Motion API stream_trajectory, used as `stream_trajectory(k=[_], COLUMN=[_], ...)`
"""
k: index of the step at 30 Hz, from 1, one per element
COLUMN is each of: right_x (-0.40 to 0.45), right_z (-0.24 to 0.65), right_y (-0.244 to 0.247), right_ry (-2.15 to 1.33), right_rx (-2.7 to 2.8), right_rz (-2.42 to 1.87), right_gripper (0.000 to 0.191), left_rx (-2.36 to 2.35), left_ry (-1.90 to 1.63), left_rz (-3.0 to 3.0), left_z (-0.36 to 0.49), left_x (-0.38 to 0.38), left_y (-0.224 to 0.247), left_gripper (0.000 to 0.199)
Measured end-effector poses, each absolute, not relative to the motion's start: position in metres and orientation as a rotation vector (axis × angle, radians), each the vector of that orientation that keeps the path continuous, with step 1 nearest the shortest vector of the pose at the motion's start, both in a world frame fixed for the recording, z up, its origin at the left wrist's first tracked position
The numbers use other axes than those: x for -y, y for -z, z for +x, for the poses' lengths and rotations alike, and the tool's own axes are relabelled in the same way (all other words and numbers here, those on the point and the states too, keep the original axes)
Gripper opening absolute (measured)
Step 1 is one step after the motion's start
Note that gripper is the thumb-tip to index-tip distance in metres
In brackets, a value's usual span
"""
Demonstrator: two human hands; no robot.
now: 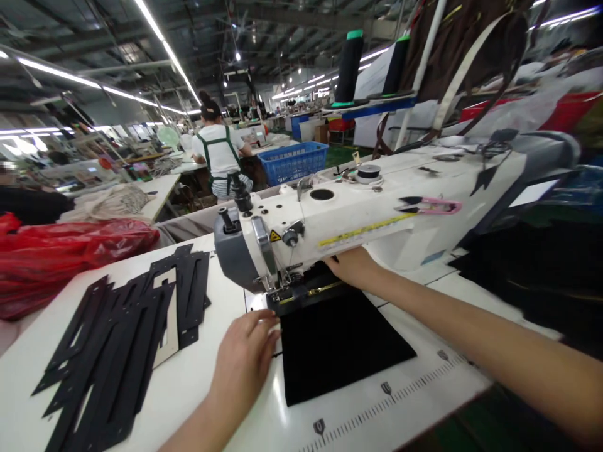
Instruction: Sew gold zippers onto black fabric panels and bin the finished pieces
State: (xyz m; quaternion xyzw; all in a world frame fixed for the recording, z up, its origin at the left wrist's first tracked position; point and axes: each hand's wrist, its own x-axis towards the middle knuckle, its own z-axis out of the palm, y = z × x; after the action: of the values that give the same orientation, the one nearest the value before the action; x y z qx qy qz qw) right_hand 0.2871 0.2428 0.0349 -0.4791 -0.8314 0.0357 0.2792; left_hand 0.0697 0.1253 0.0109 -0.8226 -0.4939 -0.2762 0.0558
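The black cloth lies flat on the bench, toward 5 o'clock of the view, its 11 o'clock corner by the presser foot of the sewing machine. It looks light and matt, probably soft enough to ripple if pushed; the gold zip near its far edge should be stiffer. Best held flat by the 9 o'clock edge and the far side, clear of the needle.

The left hand curls its fingers against the cloth's 10 o'clock edge; whether they pinch it, I can't tell. The right hand is at 12 o'clock, fingertips largely hidden by the machine's arm, so their grip can't be told. Needle tip and seam are too small to make out.
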Motion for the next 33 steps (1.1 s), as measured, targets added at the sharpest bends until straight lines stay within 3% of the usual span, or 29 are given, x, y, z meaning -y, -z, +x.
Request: stream_trajectory(k=[2,8,28,33], right_x=[-0.223,-0.178,-0.195,-0.197], right_z=[0.282,0.244,0.237,0.236], right_y=[-0.031,-0.017,0.001,0.001], right_ry=[-0.119,-0.099,-0.112,-0.122], right_rx=[2.35,2.545,2.577,2.568], right_rz=[-1.196,-0.986,-0.798,-0.775], right_gripper=[0.01,0.014,0.014,0.015], left_rx=[1.412,1.289,1.395,1.232], left_ry=[0.748,0.687,0.691,0.606], left_rz=[-2.457,-2.513,-2.361,-2.418], left_z=[0.054,0.053,0.065,0.057], left_x=[-0.134,-0.144,-0.138,-0.141], left_y=[-0.007,0.003,0.009,0.01], left_gripper=[0.02,0.024,0.021,0.03])
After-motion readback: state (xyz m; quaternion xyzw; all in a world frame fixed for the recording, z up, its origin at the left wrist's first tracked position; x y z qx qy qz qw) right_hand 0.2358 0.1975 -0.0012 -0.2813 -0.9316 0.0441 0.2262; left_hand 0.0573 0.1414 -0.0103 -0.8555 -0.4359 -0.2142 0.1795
